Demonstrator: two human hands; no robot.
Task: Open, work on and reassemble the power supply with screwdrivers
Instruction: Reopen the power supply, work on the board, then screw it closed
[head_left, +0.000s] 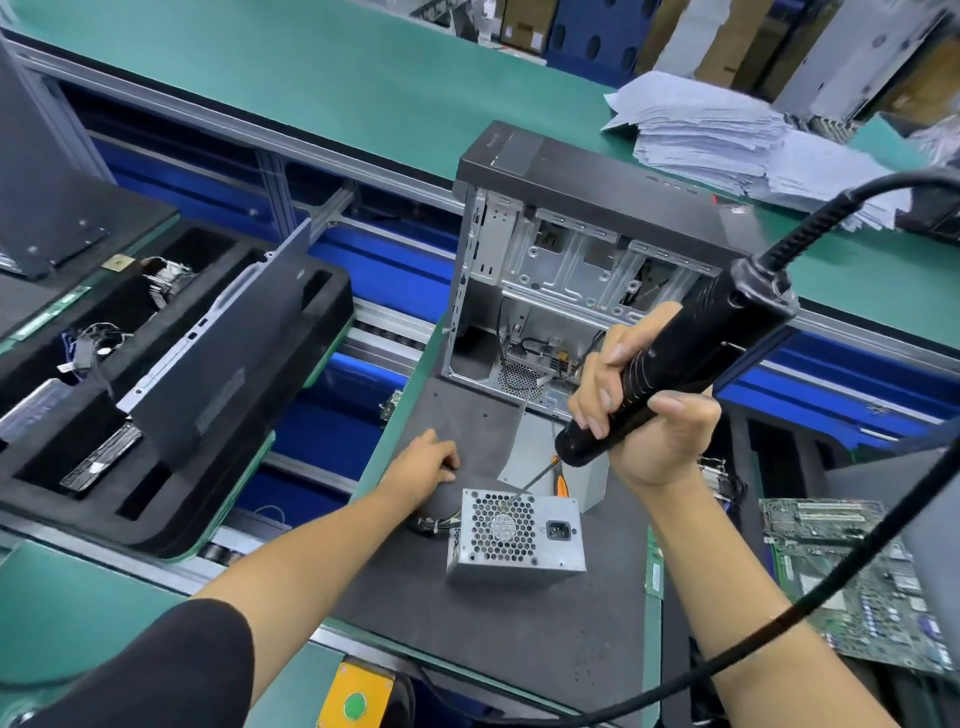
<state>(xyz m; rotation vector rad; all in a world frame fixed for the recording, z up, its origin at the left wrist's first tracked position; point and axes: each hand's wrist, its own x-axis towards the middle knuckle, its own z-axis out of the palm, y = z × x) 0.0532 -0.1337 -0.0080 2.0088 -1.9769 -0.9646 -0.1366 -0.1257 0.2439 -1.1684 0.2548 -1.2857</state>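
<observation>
Grey mat: dark work mat (519, 649) with the power supply (517, 538) sitting on it, close in front of the person, fan grille facing up.
Power supply: silver metal box, honeycomb grille beside a black mains socket; a bundle of cables (434, 522) trails from its left side.
Right hand: right hand (644, 415) is clenched round the black electric screwdriver (675, 358), held slanted, thick cord (779, 623) looping off its upper end.
Bit: thin shaft runs down to the grille's upper edge; whether the tip sits in a screw I cannot tell.
Left hand: left hand (423, 465) lies on the mat just left of the box, fingers bent over the black cable bundle; a real grasp I cannot make out.
Behind: open computer case (561, 270) stands upright, side panel off.
Orange tool: orange-handled tool (562, 486) lies between box and case.
Right edge: green circuit board (852, 577).
Left: black foam tray (171, 374) with parts.
Far bench: stacked papers (727, 135).
</observation>
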